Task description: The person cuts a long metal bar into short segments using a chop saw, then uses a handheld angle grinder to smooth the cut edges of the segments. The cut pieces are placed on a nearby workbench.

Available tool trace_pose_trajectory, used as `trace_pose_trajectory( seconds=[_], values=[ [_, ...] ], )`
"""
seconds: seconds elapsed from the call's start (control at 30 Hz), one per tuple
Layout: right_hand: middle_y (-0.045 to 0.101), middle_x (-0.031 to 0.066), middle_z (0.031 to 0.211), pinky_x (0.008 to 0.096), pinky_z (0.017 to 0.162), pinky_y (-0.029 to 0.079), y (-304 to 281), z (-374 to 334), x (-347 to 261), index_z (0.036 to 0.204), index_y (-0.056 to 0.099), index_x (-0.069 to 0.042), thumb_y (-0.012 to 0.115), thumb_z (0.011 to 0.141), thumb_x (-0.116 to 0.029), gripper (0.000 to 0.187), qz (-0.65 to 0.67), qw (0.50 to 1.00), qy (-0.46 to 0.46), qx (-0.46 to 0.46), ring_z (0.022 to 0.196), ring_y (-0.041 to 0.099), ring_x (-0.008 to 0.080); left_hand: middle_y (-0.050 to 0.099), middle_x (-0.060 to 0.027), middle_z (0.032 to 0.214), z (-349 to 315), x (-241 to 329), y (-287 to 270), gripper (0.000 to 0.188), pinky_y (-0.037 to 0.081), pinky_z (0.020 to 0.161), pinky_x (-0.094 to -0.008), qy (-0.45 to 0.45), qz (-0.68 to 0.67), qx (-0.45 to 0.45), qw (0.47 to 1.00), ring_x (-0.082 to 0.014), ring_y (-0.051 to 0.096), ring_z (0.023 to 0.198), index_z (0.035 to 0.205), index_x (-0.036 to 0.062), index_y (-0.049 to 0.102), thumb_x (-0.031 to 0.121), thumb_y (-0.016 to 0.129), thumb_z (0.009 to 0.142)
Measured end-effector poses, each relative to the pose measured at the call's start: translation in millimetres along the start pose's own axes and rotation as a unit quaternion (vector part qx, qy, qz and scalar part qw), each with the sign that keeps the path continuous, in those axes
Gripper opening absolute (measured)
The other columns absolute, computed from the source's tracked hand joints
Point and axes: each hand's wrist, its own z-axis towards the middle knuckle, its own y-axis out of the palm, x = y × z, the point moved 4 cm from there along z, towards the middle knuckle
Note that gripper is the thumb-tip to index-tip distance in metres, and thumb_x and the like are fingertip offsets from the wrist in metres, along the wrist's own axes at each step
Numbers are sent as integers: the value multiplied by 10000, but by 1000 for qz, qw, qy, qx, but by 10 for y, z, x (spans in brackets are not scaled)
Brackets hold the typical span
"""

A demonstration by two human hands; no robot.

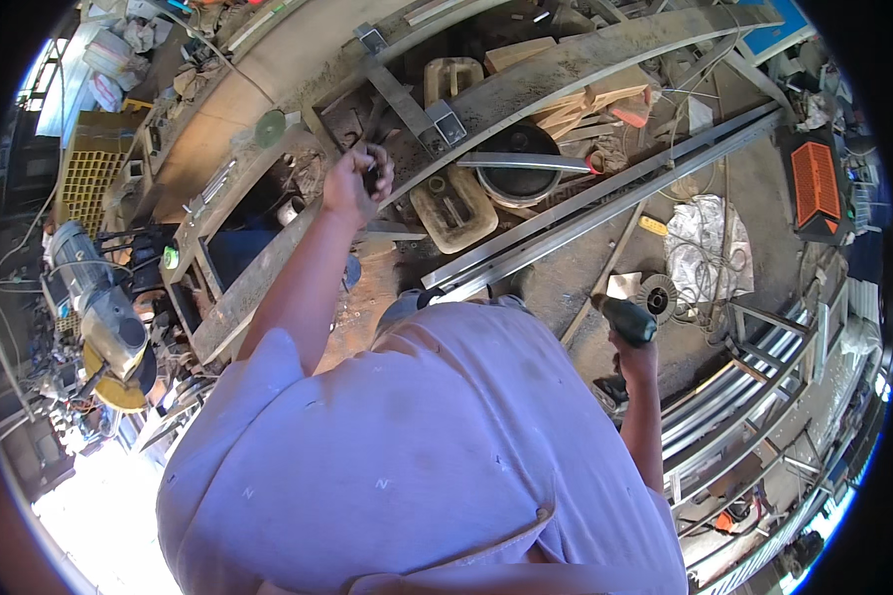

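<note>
My right hand (633, 359), out to the right over the floor, grips a dark green cordless drill (627, 319) by its handle. The drill's front end points to the upper left. My left hand (360, 183) is above the steel bench frame (293, 238), its fingers curled round something dark that is too small to name. Just beyond it, a short square steel tube (402, 99) lies across the frame, next to an open tube end (446, 121). A flat metal bar (526, 161) sticks out to the right of the frame.
Below the frame are a dirty yellowish jerrycan (454, 208) and a black bucket (516, 183). Long metal profiles (605, 208) slant across the floor. A cut-off saw (109, 312) stands at left. An orange-and-black case (816, 188) and a metal ladder-like frame (764, 397) are at right.
</note>
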Motion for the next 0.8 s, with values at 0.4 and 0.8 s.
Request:
trace_pose_trajectory(
  seconds=[0.4,0.8],
  values=[
    [661,-3,736,285,495,463,1557,-432,-2444,1063,698,-40,853,884,-162,266,-53,969,-222,-91,545,575,88,601,1,739,-1133,-347,-1082,142,435,671,-287,-69,311,1,948,-76,528,707,883,16,674,145,703,935],
    [688,23,792,280,453,465,2223,-246,-3330,1154,702,-30,826,913,-166,304,-162,939,-263,-155,509,562,111,660,-35,761,-1788,-645,-1823,224,484,677,-324,-6,382,109,918,-95,563,733,882,0,689,203,759,946]
  ],
)
